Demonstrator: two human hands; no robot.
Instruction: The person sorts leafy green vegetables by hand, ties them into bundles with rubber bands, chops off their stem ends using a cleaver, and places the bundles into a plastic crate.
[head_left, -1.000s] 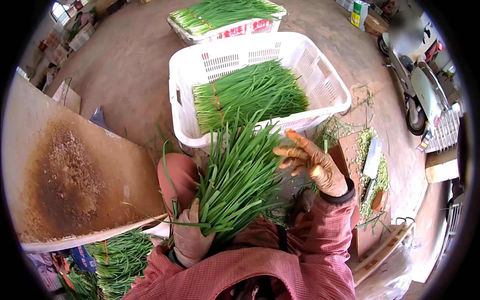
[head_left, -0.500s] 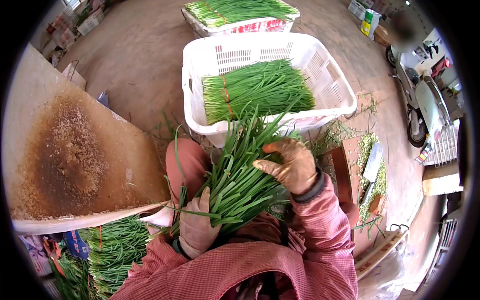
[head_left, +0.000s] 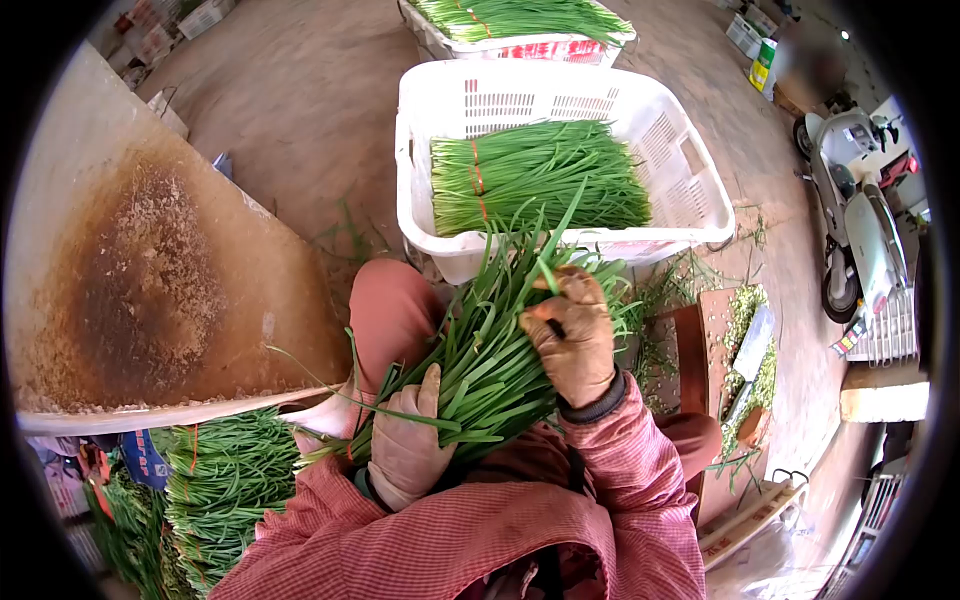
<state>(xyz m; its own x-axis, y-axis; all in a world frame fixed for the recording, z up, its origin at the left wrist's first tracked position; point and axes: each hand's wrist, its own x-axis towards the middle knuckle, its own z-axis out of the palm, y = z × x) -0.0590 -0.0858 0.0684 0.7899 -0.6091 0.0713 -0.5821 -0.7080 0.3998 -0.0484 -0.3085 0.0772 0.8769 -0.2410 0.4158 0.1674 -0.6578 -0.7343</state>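
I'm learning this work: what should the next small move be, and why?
Probably ease the right hand away with the blade it seems to pinch: that blade stands apart from the bunch, while the left hand grips the bunch lower down.

Bunch (head_left: 490, 385) in left hand (head_left: 408, 448); basket (head_left: 530, 82) ahead, second basket (head_left: 500, 48) behind it; cleaver (head_left: 754, 342) on board (head_left: 713, 330), right.

Along the bottom of the frame, a dusty-red jacket (head_left: 470, 530) in small checks, its long right sleeve (head_left: 640, 450) ending in a dark, snug cuff (head_left: 593, 402). Left of centre, a trouser leg (head_left: 392, 310) in plain dusty pink. The left hand (head_left: 410, 450) and right hand (head_left: 577, 340) appear covered by thin, creased gloves (head_left: 400, 472).
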